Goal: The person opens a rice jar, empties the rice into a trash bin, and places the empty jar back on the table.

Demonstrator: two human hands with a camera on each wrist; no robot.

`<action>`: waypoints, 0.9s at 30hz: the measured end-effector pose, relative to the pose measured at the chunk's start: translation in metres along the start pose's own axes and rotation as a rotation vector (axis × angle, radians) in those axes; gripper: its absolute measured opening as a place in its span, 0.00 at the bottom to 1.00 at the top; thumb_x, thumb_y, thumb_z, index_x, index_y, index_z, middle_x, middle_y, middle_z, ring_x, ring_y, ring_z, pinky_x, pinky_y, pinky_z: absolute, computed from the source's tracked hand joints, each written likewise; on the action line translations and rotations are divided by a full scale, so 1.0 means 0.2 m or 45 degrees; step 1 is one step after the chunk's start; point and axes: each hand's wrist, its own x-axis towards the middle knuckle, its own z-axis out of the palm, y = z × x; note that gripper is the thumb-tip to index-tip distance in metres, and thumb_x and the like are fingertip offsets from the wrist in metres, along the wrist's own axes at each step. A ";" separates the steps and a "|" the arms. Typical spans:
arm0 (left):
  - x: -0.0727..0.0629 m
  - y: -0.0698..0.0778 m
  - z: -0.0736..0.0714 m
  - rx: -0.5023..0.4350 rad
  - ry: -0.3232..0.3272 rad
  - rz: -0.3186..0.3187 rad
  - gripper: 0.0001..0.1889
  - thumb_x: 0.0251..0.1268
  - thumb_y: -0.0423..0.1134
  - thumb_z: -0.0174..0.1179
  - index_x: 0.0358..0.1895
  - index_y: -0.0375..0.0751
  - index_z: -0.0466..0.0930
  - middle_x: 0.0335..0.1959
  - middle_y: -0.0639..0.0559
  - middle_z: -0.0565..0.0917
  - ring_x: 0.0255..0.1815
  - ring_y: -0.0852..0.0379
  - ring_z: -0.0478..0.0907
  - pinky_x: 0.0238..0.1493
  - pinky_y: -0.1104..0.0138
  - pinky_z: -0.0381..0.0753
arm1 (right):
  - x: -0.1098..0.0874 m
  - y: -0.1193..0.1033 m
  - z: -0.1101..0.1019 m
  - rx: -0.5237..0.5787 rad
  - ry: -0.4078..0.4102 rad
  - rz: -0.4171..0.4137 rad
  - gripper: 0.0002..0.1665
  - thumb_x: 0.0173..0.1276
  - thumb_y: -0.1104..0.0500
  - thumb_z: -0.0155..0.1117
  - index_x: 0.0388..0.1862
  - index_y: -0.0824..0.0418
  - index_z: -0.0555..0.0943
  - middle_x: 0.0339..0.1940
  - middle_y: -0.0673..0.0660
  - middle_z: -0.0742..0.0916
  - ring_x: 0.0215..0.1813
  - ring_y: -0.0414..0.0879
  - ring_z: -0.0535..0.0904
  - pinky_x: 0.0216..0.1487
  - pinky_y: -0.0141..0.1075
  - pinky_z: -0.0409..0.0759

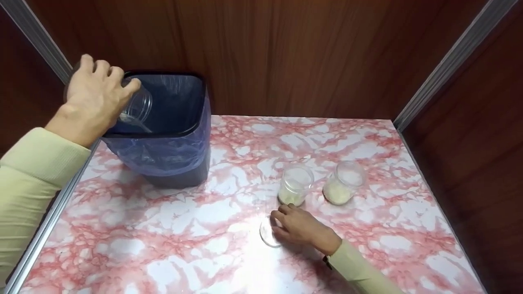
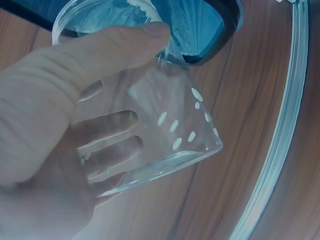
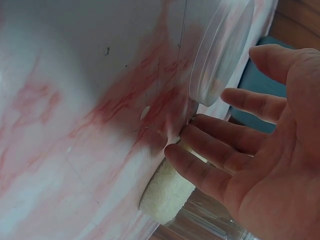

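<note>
My left hand grips a clear plastic jar, tilted mouth-down over a lined bin. Several white rice grains cling inside the jar near its base, and more rice shows by its mouth. Low over the table, my right hand is beside a clear round lid that lies flat. Its fingers are slightly bent and hold nothing; the index fingertip is close to the lid's rim, and I cannot tell whether they touch. Just beyond this hand stands a clear jar with rice in its lower part.
Another clear jar with rice stands to the right. The bin has a black rim and a bluish liner. A red-and-white marbled table bears a few stray grains. Brown wood-grain panels with metal edge strips enclose the back and sides.
</note>
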 end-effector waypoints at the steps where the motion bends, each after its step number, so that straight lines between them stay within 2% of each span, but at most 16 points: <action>1: 0.01 0.01 0.00 0.007 -0.006 0.003 0.28 0.55 0.30 0.62 0.60 0.37 0.65 0.54 0.22 0.71 0.55 0.22 0.67 0.60 0.34 0.59 | 0.00 0.00 0.00 0.003 0.001 0.003 0.13 0.67 0.49 0.63 0.45 0.55 0.78 0.38 0.53 0.80 0.39 0.49 0.75 0.39 0.42 0.77; 5: 0.03 0.03 0.00 0.062 -0.028 0.013 0.29 0.55 0.31 0.63 0.62 0.38 0.66 0.56 0.21 0.70 0.58 0.22 0.65 0.64 0.34 0.56 | 0.00 0.00 0.00 0.004 0.004 0.011 0.13 0.67 0.49 0.63 0.44 0.54 0.78 0.38 0.53 0.80 0.38 0.49 0.74 0.37 0.41 0.77; 12: 0.07 0.06 0.02 0.274 -0.161 0.089 0.28 0.62 0.33 0.57 0.67 0.37 0.64 0.60 0.19 0.67 0.61 0.20 0.62 0.68 0.32 0.51 | 0.01 0.00 0.00 -0.021 0.004 -0.004 0.14 0.68 0.49 0.63 0.46 0.57 0.78 0.39 0.54 0.80 0.40 0.50 0.75 0.39 0.42 0.78; 15: 0.09 0.10 0.02 0.347 -0.185 0.123 0.27 0.65 0.35 0.55 0.67 0.37 0.65 0.61 0.21 0.67 0.62 0.19 0.62 0.68 0.32 0.51 | 0.00 0.00 0.00 -0.012 0.001 0.014 0.15 0.68 0.49 0.62 0.47 0.56 0.78 0.40 0.54 0.80 0.41 0.49 0.75 0.39 0.42 0.78; 19: 0.13 0.13 0.02 0.412 -0.182 0.187 0.27 0.66 0.38 0.54 0.68 0.38 0.65 0.62 0.24 0.68 0.64 0.22 0.62 0.69 0.33 0.50 | 0.00 0.00 0.01 -0.003 0.004 0.032 0.14 0.68 0.49 0.62 0.46 0.55 0.79 0.40 0.54 0.80 0.41 0.49 0.75 0.39 0.42 0.77; 25: 0.14 0.11 0.03 0.416 -0.165 0.200 0.25 0.67 0.36 0.54 0.67 0.37 0.65 0.62 0.24 0.68 0.63 0.22 0.63 0.69 0.33 0.50 | -0.01 0.00 0.01 0.002 0.010 0.038 0.14 0.68 0.49 0.62 0.46 0.55 0.79 0.40 0.54 0.80 0.42 0.49 0.76 0.40 0.42 0.78; 27: 0.14 0.12 0.03 0.411 -0.158 0.228 0.25 0.66 0.36 0.54 0.67 0.38 0.65 0.62 0.24 0.68 0.63 0.23 0.63 0.69 0.33 0.50 | -0.01 0.00 0.01 0.004 0.011 0.043 0.13 0.67 0.49 0.62 0.46 0.55 0.79 0.40 0.54 0.80 0.42 0.49 0.76 0.40 0.41 0.78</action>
